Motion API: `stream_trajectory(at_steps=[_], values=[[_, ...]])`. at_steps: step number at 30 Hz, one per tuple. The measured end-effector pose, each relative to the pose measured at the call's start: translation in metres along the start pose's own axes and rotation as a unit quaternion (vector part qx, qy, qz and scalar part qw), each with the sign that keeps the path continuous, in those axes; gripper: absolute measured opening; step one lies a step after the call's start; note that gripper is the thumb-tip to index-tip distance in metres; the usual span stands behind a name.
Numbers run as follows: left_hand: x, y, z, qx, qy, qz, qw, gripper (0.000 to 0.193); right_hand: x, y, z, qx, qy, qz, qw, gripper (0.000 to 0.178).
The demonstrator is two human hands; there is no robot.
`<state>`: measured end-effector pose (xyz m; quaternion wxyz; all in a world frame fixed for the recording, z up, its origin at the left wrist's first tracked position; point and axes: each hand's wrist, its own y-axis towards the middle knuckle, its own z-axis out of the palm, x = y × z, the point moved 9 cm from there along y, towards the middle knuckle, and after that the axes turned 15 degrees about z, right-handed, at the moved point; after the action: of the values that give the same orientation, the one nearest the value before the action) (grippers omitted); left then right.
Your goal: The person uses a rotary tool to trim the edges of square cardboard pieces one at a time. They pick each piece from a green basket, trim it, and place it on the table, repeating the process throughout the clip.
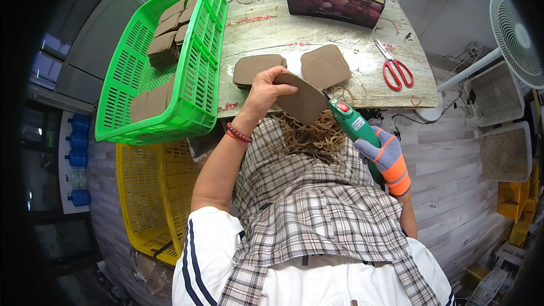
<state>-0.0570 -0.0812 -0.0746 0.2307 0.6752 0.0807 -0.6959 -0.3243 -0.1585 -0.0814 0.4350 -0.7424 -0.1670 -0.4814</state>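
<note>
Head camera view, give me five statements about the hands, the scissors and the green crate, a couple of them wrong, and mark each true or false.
1. The left hand holds a flat brown piece. True.
2. The right hand is bare. False: it wears a grey and orange glove.
3. The right hand grips a green handheld tool. True.
4. The scissors lie inside the green crate. False: they lie on the table, toward its right side.
5. Stacked brown pieces stand in the green crate. True.
</note>
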Motion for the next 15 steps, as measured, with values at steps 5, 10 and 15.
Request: stream_trajectory(at_steps=[5,10,15], values=[[-0.014,0.01,0.0,0.042,0.072,0.029,0.996,0.021,-0.004,-0.002,0.003,0.004,-0.014,0.026,1.0,0.04],[-0.006,0.01,0.01,0.066,0.078,-0.001,0.995,0.025,0.003,-0.001,0.01,0.007,-0.018,-0.02,1.0,0.03],[-0.007,0.005,0.035,0.138,0.13,-0.041,0.981,0.037,-0.002,0.003,0.009,0.012,0.0,0.023,1.0,0.041]])
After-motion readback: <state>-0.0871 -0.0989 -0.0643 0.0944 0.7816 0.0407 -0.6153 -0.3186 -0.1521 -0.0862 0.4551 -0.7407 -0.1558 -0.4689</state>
